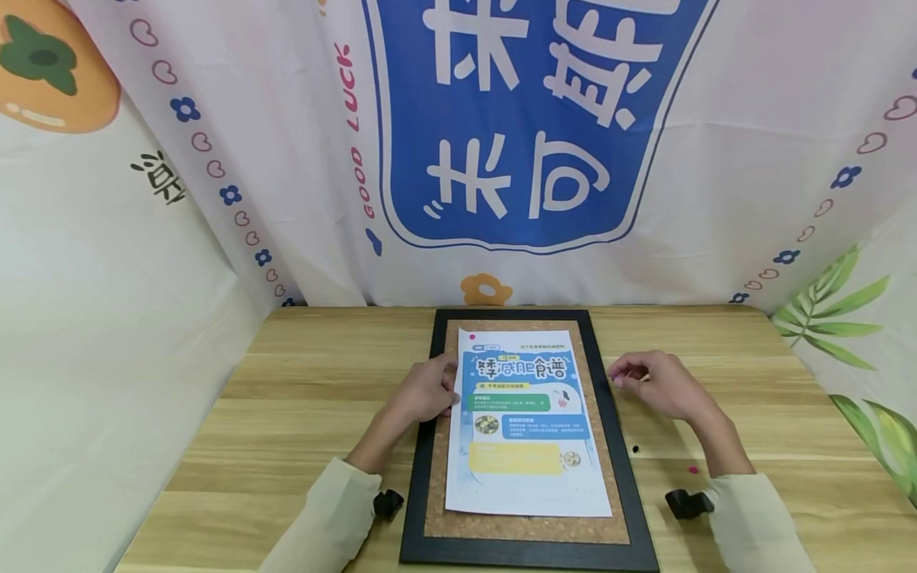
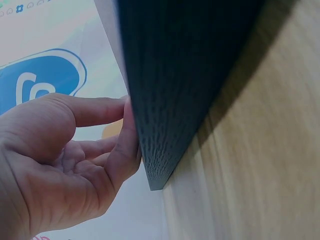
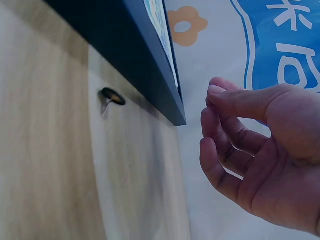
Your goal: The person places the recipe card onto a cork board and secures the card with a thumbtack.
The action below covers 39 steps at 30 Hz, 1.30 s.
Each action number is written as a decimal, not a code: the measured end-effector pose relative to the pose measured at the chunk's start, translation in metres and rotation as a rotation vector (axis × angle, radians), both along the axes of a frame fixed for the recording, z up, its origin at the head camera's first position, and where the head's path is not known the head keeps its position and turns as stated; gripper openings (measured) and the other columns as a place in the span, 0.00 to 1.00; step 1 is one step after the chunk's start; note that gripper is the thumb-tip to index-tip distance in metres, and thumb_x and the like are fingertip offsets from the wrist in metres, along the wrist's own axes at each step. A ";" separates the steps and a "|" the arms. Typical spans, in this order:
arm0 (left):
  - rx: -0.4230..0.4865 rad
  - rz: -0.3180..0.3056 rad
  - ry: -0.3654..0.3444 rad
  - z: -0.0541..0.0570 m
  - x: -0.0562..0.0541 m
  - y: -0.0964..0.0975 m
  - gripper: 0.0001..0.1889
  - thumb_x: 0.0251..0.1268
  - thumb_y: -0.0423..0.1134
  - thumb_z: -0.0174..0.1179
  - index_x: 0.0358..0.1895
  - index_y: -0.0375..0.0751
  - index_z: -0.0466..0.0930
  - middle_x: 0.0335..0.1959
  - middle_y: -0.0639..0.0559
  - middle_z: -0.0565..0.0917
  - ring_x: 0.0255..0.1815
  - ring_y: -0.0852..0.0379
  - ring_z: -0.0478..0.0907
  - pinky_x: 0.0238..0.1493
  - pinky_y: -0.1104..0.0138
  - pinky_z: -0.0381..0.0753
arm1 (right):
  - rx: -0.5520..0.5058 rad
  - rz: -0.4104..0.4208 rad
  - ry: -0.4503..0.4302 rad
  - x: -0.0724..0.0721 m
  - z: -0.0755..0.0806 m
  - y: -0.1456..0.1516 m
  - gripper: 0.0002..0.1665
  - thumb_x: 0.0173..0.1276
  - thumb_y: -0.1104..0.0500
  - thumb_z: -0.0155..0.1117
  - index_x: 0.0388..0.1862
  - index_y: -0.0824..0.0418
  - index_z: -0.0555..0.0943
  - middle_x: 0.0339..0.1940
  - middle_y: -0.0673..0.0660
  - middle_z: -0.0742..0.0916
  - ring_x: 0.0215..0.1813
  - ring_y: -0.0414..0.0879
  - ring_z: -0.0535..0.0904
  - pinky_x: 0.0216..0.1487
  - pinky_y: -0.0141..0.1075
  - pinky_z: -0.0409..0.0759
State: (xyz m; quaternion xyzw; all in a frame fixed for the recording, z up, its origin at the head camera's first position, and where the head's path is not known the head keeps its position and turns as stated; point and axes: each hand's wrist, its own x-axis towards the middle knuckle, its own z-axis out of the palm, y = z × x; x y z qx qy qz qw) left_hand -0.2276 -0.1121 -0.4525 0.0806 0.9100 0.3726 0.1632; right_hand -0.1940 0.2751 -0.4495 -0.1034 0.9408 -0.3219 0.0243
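Note:
A printed poster (image 1: 530,422) lies on a cork board (image 1: 530,528) with a black frame (image 1: 526,553). A pink pushpin (image 1: 472,337) sits at its upper left corner. My left hand (image 1: 430,386) is at the poster's left edge, which thumb and forefinger seem to pinch. In the left wrist view, the curled fingers (image 2: 122,155) of that hand touch the frame's side, and the thumb tip is partly hidden. To the right of the frame, my right hand (image 1: 659,383) hovers with thumb and forefinger tips together; anything between them is hidden.
A black pushpin (image 1: 635,449), seen tilted in the right wrist view, and a pink pushpin (image 1: 692,469) lie on the wooden table (image 1: 286,406) right of the frame. A printed curtain (image 1: 630,274) hangs behind the table.

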 end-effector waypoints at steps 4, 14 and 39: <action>0.003 0.003 -0.002 0.000 0.000 0.000 0.31 0.69 0.24 0.68 0.74 0.35 0.72 0.36 0.45 0.84 0.26 0.55 0.84 0.27 0.69 0.84 | -0.018 -0.005 -0.008 -0.002 0.002 -0.003 0.08 0.77 0.65 0.67 0.48 0.59 0.90 0.42 0.54 0.90 0.45 0.48 0.82 0.45 0.35 0.82; 0.001 -0.006 0.006 0.001 0.003 -0.001 0.30 0.69 0.24 0.68 0.73 0.34 0.72 0.35 0.45 0.84 0.26 0.55 0.83 0.27 0.68 0.84 | -0.036 -0.017 -0.016 -0.008 0.000 -0.008 0.09 0.78 0.64 0.66 0.51 0.60 0.90 0.44 0.56 0.90 0.46 0.50 0.82 0.45 0.35 0.82; 0.001 0.010 -0.006 0.002 0.001 -0.001 0.30 0.70 0.25 0.68 0.73 0.35 0.73 0.36 0.45 0.83 0.26 0.54 0.83 0.27 0.69 0.84 | -0.051 0.015 -0.023 -0.045 -0.003 -0.019 0.09 0.78 0.61 0.67 0.52 0.61 0.89 0.46 0.59 0.90 0.47 0.51 0.81 0.49 0.41 0.80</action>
